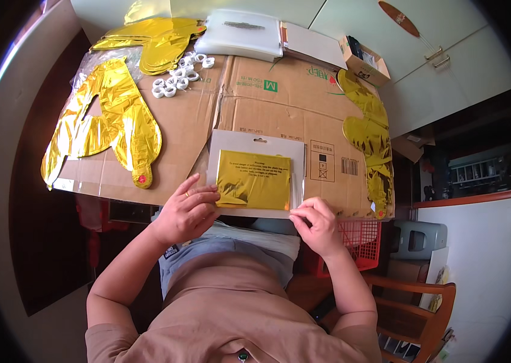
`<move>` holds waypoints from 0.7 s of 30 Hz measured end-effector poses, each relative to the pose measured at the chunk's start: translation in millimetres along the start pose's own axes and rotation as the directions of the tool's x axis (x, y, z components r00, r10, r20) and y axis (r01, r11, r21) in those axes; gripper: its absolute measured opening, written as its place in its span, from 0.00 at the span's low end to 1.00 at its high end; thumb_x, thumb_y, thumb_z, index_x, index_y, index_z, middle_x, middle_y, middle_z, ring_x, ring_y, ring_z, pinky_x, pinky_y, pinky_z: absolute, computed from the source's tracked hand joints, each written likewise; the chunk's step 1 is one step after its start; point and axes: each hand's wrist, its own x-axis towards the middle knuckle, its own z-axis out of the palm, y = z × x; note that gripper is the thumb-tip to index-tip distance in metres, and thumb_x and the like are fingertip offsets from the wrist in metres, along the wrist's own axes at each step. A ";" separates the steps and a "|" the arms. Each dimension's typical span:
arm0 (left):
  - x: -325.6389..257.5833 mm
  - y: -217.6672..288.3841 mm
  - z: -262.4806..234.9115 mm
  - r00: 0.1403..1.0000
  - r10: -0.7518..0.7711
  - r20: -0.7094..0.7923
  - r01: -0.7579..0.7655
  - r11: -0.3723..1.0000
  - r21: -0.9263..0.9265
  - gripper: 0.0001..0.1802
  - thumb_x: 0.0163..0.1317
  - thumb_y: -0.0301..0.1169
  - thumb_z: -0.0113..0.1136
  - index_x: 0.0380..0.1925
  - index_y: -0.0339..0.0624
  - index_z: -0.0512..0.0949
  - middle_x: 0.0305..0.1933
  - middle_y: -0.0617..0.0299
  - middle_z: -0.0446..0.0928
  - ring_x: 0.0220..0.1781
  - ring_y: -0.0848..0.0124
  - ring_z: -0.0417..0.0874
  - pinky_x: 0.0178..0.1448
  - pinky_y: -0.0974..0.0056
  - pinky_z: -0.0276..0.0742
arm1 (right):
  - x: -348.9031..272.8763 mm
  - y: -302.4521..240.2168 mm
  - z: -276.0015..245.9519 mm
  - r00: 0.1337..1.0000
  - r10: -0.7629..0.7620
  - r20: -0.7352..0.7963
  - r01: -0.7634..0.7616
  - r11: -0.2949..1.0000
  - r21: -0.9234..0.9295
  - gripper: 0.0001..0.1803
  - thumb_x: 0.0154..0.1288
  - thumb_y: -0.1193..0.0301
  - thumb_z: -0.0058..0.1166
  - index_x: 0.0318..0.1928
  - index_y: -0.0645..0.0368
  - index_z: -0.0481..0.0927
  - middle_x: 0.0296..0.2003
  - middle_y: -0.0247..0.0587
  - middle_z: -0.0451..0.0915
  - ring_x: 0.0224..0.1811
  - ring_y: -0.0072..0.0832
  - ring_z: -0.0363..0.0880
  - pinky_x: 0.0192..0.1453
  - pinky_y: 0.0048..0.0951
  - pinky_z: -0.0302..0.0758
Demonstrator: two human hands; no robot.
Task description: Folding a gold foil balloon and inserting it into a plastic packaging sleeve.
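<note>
In front of me, at the near edge of the cardboard, lies a clear plastic bag with a white hang-hole card (258, 142) and a folded gold foil balloon (255, 179) in it. My right hand (317, 225) pinches the bag's near right corner between thumb and fingertips. At the package's left edge, my left hand (188, 209) rests with its fingers apart and bent a little, fingertips touching the bag. Flat on the left lies a gold foil letter-A balloon (101, 121). A curved gold foil balloon (368, 133) lies along the right edge.
Brown cardboard (255, 109) covers the table. Several white ribbon rolls (174, 81) sit near more gold balloons (168, 42). Along the back are a stack of clear bags (240, 36) and an open small box (364, 60). A red basket (358, 239) and wooden chair (431, 320) stand right.
</note>
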 end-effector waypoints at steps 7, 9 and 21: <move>8.1 4.1 0.1 0.956 -0.292 0.011 0.292 0.956 0.011 0.16 0.56 0.26 0.68 0.44 0.48 0.77 0.44 0.67 0.82 0.62 0.62 0.80 0.81 0.36 0.41 | 21.0 -6.7 -6.4 0.851 0.477 0.218 -0.500 0.863 0.064 0.17 0.57 0.75 0.69 0.45 0.61 0.76 0.31 0.38 0.77 0.33 0.30 0.79 0.41 0.33 0.78; 10.4 6.6 0.3 0.936 -0.351 -0.007 0.351 0.936 0.006 0.21 0.57 0.26 0.68 0.51 0.49 0.76 0.44 0.68 0.82 0.61 0.62 0.79 0.81 0.34 0.38 | 25.7 -8.3 -9.4 0.814 0.525 0.248 -0.546 0.838 0.018 0.21 0.57 0.75 0.69 0.50 0.60 0.74 0.30 0.34 0.74 0.31 0.24 0.75 0.39 0.30 0.77; 32.2 61.4 29.2 0.997 0.077 -0.020 -0.078 0.994 -0.077 0.27 0.58 0.28 0.62 0.60 0.42 0.78 0.63 0.53 0.75 0.71 0.50 0.70 0.74 0.39 0.62 | 30.6 -13.7 -10.7 0.810 0.531 0.251 -0.531 0.844 -0.072 0.35 0.57 0.74 0.69 0.64 0.55 0.68 0.28 0.39 0.74 0.33 0.36 0.78 0.43 0.40 0.77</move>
